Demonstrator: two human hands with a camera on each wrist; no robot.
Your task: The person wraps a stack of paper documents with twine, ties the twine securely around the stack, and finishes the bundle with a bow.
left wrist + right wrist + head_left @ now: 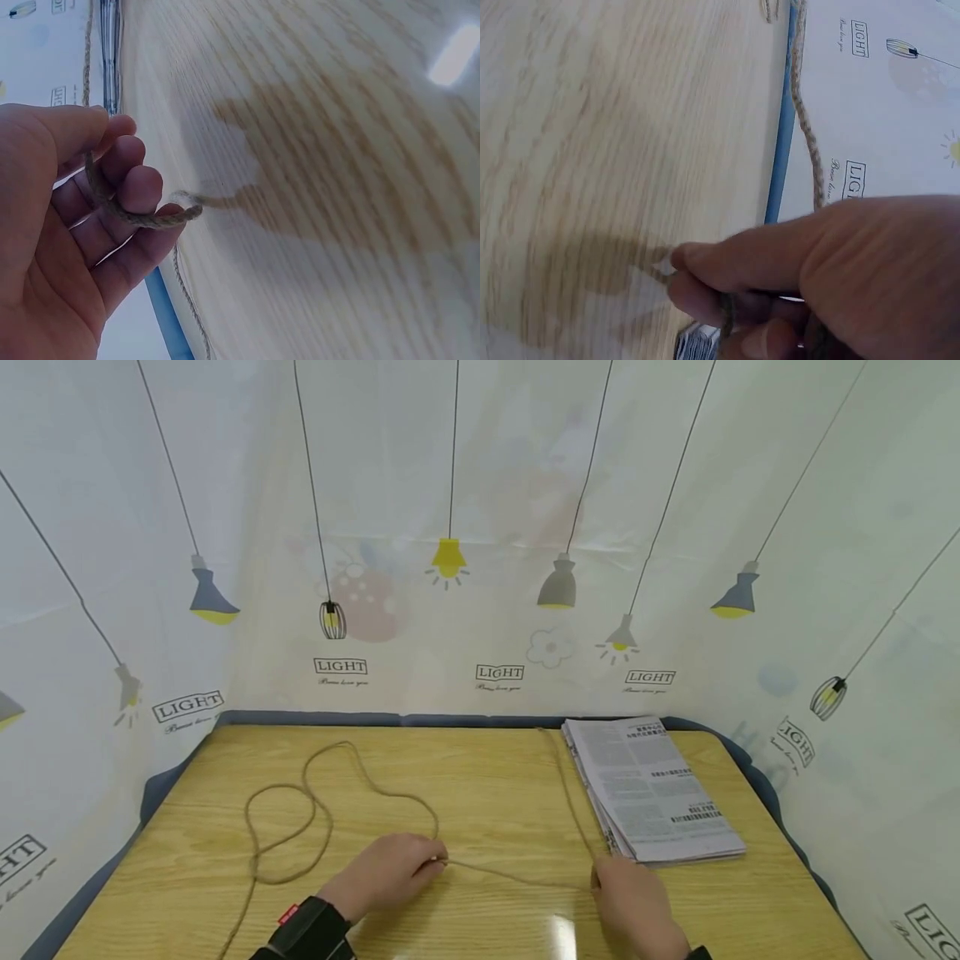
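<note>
Your left hand pinched the string, and your right hand seemed to as well, though its grip was partly hidden. A span ran between them, the rest lay loose on the table, and no wrap showed around the newspapers.

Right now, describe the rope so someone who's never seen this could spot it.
Start with the wood-grain table, then find the left hand and right hand. The rope runs between them, with loose loops left of the left hand. Unlike the flat, printed newspapers, it is thin, tan and winding.
</note>
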